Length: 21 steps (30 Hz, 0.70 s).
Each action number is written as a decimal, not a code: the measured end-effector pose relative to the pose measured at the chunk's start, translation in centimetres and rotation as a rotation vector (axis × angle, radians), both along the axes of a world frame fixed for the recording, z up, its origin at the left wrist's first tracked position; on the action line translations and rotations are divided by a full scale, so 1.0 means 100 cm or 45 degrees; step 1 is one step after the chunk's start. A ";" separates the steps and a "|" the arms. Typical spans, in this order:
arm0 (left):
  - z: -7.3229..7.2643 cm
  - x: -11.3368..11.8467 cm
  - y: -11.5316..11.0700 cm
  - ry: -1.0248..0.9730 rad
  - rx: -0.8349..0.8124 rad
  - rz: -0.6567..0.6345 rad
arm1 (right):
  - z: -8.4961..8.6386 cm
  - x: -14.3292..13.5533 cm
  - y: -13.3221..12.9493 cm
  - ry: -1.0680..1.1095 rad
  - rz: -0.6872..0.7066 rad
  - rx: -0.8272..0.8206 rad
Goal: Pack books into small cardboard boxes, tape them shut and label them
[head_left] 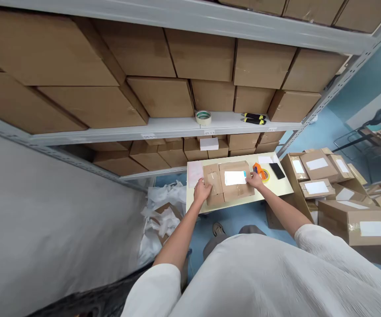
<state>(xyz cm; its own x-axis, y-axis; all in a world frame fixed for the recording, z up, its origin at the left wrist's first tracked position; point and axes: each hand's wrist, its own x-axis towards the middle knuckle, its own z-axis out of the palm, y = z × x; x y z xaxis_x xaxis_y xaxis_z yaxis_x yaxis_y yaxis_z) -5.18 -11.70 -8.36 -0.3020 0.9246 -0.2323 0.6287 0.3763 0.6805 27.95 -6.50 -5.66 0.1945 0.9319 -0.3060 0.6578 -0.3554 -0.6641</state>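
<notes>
A flattish cardboard package [234, 191] lies on the pale yellow table [276, 188], with a white label [235, 177] on its top and clear tape on its left part. My left hand [202, 191] holds the package's left edge, fingers closed on the cardboard. At the right edge, beside the label, my right hand [253, 180] grips the package. Just right of that hand sit an orange tape dispenser [258, 169] with a yellow roll and a black phone [277, 171].
Shelves [170, 127] full of cardboard boxes stand ahead, holding a tape roll [203, 117] and black-yellow cutters [254, 120]. Labelled boxes [317, 164] fill a large carton at the right. White plastic wrapping [167, 198] lies at the table's left. A pink sheet [194, 171] rests on the table.
</notes>
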 end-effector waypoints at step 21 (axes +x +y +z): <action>-0.069 0.039 0.026 0.180 -0.172 -0.461 | -0.082 -0.011 0.012 -0.317 0.379 -0.183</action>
<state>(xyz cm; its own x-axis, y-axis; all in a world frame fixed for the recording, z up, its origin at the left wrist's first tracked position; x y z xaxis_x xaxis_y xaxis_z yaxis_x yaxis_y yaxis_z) -1.33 -9.13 -15.28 -0.0005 0.9409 -0.3386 0.8207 0.1938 0.5375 26.82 -5.33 -13.82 0.0072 0.9099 -0.4147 0.8800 -0.2027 -0.4295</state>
